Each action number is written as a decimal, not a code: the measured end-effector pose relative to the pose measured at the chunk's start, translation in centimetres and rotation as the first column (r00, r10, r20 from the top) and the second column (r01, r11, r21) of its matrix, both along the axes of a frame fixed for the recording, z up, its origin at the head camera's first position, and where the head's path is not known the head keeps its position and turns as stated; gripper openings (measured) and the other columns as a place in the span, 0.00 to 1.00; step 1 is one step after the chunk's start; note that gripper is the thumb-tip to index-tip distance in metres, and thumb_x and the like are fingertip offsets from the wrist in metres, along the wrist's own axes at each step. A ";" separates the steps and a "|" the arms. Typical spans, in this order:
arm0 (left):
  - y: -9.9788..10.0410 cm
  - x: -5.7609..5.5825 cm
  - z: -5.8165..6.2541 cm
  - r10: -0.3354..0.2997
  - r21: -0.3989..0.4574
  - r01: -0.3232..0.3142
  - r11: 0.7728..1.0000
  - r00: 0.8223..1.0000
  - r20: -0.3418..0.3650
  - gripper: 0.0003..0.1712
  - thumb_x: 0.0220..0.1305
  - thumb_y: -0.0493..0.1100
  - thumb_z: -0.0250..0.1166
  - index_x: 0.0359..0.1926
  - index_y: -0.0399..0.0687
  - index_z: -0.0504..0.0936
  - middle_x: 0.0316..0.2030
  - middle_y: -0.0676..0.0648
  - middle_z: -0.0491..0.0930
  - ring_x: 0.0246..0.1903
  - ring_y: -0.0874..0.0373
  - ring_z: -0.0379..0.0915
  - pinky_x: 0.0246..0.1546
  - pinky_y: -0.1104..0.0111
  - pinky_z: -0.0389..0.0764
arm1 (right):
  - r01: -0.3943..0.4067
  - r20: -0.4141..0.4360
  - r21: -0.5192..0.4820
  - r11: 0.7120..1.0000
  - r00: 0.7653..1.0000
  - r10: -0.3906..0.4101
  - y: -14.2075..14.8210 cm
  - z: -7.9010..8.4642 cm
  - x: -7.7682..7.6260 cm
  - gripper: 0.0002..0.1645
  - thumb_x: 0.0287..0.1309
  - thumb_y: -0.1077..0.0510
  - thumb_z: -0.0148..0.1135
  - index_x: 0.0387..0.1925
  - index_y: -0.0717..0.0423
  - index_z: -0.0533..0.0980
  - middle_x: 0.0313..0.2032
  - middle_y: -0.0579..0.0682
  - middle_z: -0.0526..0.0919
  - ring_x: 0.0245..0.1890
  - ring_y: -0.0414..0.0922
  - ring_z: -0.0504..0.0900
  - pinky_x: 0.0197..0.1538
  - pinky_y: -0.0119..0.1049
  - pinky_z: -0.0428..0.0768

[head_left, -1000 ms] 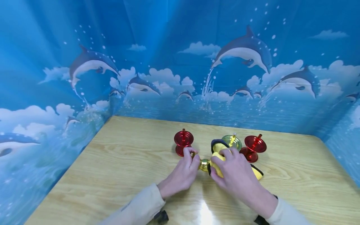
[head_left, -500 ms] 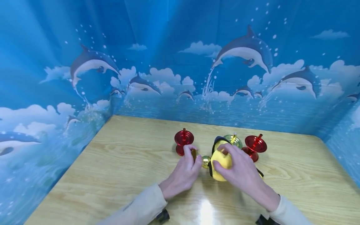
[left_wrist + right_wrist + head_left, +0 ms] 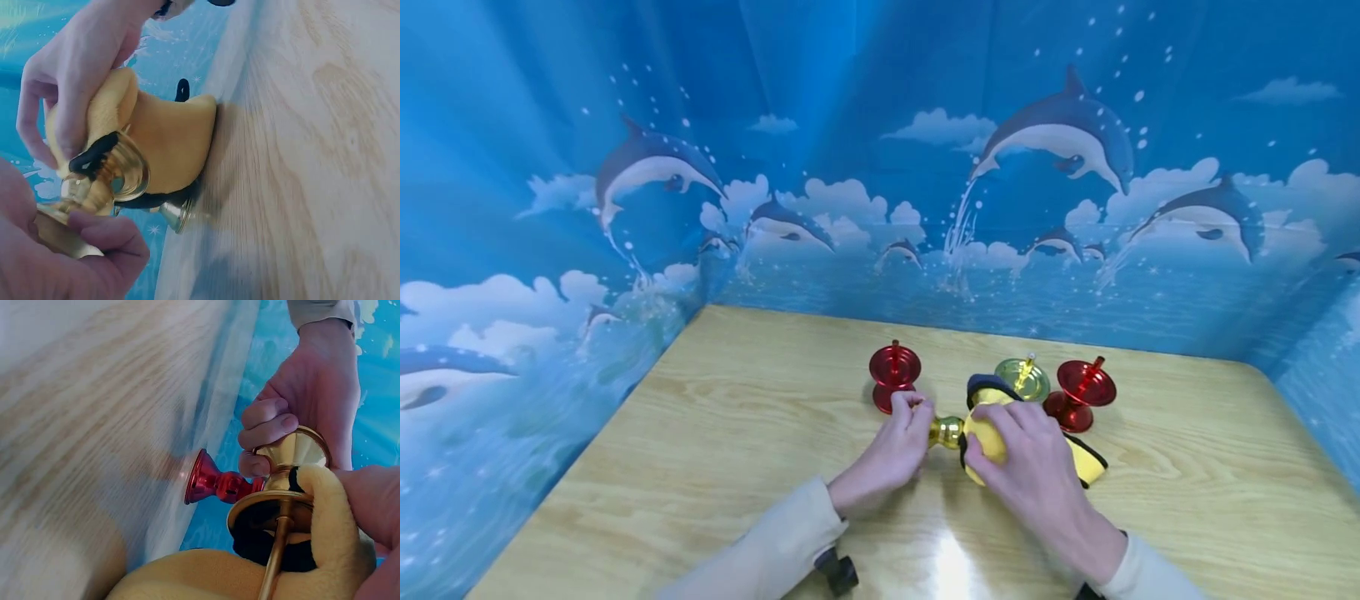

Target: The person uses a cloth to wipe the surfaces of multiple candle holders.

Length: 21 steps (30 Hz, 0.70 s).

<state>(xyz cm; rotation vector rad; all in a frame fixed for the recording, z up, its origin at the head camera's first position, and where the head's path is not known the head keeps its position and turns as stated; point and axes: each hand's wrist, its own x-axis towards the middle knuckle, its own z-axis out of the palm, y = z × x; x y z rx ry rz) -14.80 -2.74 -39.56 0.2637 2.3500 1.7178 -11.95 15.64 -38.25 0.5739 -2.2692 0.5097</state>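
Note:
A shiny gold candlestick (image 3: 950,432) lies on its side between the hands, raised over the table. Its foot is gripped by my left hand (image 3: 891,442), the fingers curled round the rim. My right hand (image 3: 1030,458) pinches a yellow cloth with black edging (image 3: 988,437) against the dish end. In the right wrist view, the candlestick's long spike (image 3: 276,553) runs along folds of the cloth. The left wrist view shows the cloth (image 3: 172,137) draping down beside the dish (image 3: 134,169). Part of the dish is covered by the cloth.
A red candlestick (image 3: 892,392) stands just beyond my left hand. Behind the cloth is another gold candlestick (image 3: 1033,385), with a second red one (image 3: 1070,412) to its right. A blue dolphin-print curtain (image 3: 820,217) borders the wooden table (image 3: 760,400).
My left hand has shifted round the foot. My right fingers opened over the bunched cloth half a second ago and now press further round it.

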 end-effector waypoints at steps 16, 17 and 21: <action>-0.8 -0.7 -0.2 -0.169 -0.234 0.100 0.967 0.940 -0.296 0.21 0.81 0.57 0.41 0.61 0.48 0.62 0.26 0.52 0.70 0.24 0.64 0.65 0.29 0.71 0.71 | -0.018 -0.039 -0.036 0.999 0.999 0.017 0.6 0.3 -0.4 0.13 0.39 0.61 0.74 0.33 0.53 0.84 0.29 0.48 0.85 0.32 0.48 0.81 0.31 0.42 0.78; -0.7 -0.7 -0.1 -0.152 -0.213 0.100 0.972 0.958 -0.243 0.21 0.81 0.57 0.41 0.60 0.48 0.62 0.24 0.52 0.70 0.22 0.63 0.65 0.28 0.71 0.71 | -0.018 -0.067 -0.012 1.000 0.998 0.017 0.6 0.3 -0.4 0.13 0.39 0.61 0.74 0.33 0.53 0.84 0.29 0.49 0.85 0.32 0.49 0.81 0.31 0.43 0.78; -0.7 -0.8 0.6 -0.115 -0.151 0.106 0.983 0.992 -0.051 0.22 0.81 0.60 0.40 0.57 0.48 0.63 0.20 0.51 0.70 0.18 0.59 0.68 0.23 0.68 0.70 | -0.018 -0.119 0.042 0.999 0.993 0.023 0.4 0.2 -0.2 0.13 0.36 0.61 0.75 0.31 0.51 0.84 0.29 0.49 0.83 0.34 0.52 0.81 0.31 0.46 0.77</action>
